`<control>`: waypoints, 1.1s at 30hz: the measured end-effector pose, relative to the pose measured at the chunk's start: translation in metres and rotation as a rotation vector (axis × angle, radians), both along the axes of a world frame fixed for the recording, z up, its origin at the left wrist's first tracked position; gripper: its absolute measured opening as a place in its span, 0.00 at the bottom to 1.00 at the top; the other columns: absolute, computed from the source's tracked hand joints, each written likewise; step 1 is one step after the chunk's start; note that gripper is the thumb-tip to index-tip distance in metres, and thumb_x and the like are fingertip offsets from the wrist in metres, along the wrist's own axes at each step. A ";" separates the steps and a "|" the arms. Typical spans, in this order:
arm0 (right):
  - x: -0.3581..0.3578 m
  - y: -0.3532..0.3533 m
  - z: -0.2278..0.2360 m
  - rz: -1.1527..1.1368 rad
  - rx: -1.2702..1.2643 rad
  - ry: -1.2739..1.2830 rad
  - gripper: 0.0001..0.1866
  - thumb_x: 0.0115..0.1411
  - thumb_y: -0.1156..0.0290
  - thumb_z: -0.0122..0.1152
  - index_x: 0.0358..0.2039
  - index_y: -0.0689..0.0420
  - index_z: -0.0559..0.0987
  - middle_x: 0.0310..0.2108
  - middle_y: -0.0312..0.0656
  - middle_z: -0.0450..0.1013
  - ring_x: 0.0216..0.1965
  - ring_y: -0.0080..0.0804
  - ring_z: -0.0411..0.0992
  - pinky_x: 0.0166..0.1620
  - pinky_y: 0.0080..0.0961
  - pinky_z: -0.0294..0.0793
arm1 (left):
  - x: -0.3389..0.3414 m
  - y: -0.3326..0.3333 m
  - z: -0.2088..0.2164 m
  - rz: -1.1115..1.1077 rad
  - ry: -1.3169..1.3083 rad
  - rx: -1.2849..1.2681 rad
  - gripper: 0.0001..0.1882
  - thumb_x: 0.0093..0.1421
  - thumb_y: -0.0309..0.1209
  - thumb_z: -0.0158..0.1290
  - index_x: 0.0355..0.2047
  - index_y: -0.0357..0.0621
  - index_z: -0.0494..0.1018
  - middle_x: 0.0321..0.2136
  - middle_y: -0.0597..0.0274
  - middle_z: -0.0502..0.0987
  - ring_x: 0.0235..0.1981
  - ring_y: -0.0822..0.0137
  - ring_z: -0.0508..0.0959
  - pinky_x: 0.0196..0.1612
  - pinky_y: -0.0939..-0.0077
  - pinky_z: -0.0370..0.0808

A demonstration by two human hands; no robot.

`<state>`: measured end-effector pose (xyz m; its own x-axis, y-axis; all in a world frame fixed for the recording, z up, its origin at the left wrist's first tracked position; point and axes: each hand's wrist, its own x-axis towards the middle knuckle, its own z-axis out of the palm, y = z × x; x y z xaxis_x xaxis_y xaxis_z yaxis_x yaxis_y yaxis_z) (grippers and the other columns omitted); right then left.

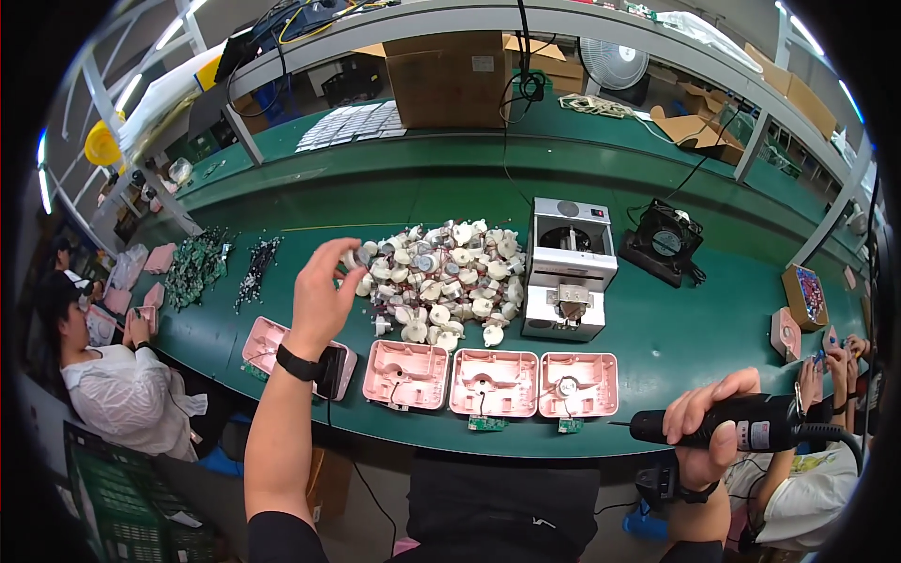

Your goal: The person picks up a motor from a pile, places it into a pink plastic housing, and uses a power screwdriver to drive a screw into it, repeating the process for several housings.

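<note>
My left hand reaches to the left edge of a heap of small white-and-silver motors, thumb and fingers closed round one motor. At the lower right, my right hand grips a black electric screwdriver, its bit pointing left. Along the near table edge lie open pink plastic housings: one left of centre, a middle one, and a right one with a round motor seated inside. Another pink housing is partly hidden behind my left forearm. Small green circuit boards hang on wires at the housings' front.
A silver-grey machine stands right of the heap, beside a black fan unit. Green circuit boards and small dark parts are piled at left. Co-workers sit at both sides, one in a white top. A shelf frame spans the back.
</note>
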<state>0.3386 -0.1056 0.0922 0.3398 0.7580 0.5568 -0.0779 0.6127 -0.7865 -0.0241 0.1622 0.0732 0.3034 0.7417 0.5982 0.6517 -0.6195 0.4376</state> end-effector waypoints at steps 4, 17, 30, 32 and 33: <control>-0.007 0.003 -0.002 0.032 0.006 0.018 0.25 0.61 0.55 0.65 0.42 0.55 0.60 0.20 0.37 0.66 0.15 0.27 0.66 0.21 0.25 0.71 | -0.003 0.005 0.010 0.093 -0.156 0.044 0.16 0.60 0.22 0.57 0.49 0.38 0.74 0.44 0.54 0.79 0.36 0.64 0.80 0.37 0.74 0.78; -0.012 0.004 -0.003 0.051 -0.044 0.031 0.27 0.59 0.53 0.68 0.42 0.55 0.60 0.20 0.37 0.67 0.15 0.27 0.67 0.22 0.25 0.72 | 0.014 -0.042 -0.013 -0.506 -1.096 -1.098 0.17 0.72 0.33 0.46 0.56 0.36 0.68 0.46 0.57 0.77 0.37 0.73 0.75 0.39 0.82 0.74; -0.013 -0.004 -0.006 0.056 -0.078 0.041 0.28 0.58 0.53 0.69 0.42 0.55 0.61 0.21 0.38 0.68 0.16 0.27 0.67 0.23 0.25 0.72 | 0.026 -0.065 -0.027 -0.556 -0.948 -1.253 0.16 0.69 0.30 0.50 0.55 0.39 0.70 0.50 0.54 0.77 0.42 0.72 0.78 0.40 0.80 0.77; -0.014 -0.002 -0.004 0.050 -0.084 0.040 0.28 0.58 0.53 0.68 0.42 0.55 0.61 0.21 0.38 0.68 0.16 0.27 0.67 0.23 0.25 0.72 | 0.027 -0.071 -0.025 -0.616 -0.859 -1.261 0.15 0.68 0.28 0.52 0.54 0.39 0.70 0.50 0.53 0.77 0.45 0.71 0.79 0.42 0.80 0.78; -0.014 0.000 -0.004 0.048 -0.084 0.039 0.28 0.58 0.53 0.68 0.42 0.55 0.61 0.21 0.38 0.68 0.16 0.27 0.67 0.23 0.25 0.72 | 0.030 -0.074 -0.021 -0.617 -0.860 -1.271 0.15 0.68 0.28 0.52 0.54 0.39 0.70 0.50 0.53 0.77 0.45 0.71 0.79 0.42 0.80 0.78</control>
